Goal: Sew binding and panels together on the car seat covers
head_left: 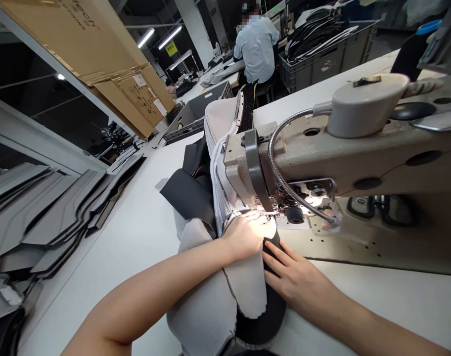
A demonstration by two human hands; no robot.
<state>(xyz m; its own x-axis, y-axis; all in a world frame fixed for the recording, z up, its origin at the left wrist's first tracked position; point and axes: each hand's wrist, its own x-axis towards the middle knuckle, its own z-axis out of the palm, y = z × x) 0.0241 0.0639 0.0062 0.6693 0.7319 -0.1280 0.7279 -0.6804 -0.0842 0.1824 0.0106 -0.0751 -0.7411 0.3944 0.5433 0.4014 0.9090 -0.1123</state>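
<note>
At the centre is a sewing machine (307, 163), its lamp lighting the needle area. A bulky light grey fabric cover (203, 296) with black parts passes under the machine's head and hangs toward me. My left hand (249, 235) is closed on the grey fabric right beside the needle; its fingertips are partly lost in the glare. My right hand (294, 277) lies flat with fingers spread, its fingertips on the black fabric (272, 296) at the cover's right side. Dark flaps (192, 195) of the cover fold out to the left.
Stacks of grey fabric panels (62, 207) lie on the left of the white table (132, 232). Cardboard boxes (136, 94) stand above at back left. A grey crate (196, 109) is behind the cover. Farther back, a person (255, 49) sits beside a loaded crate (325, 59).
</note>
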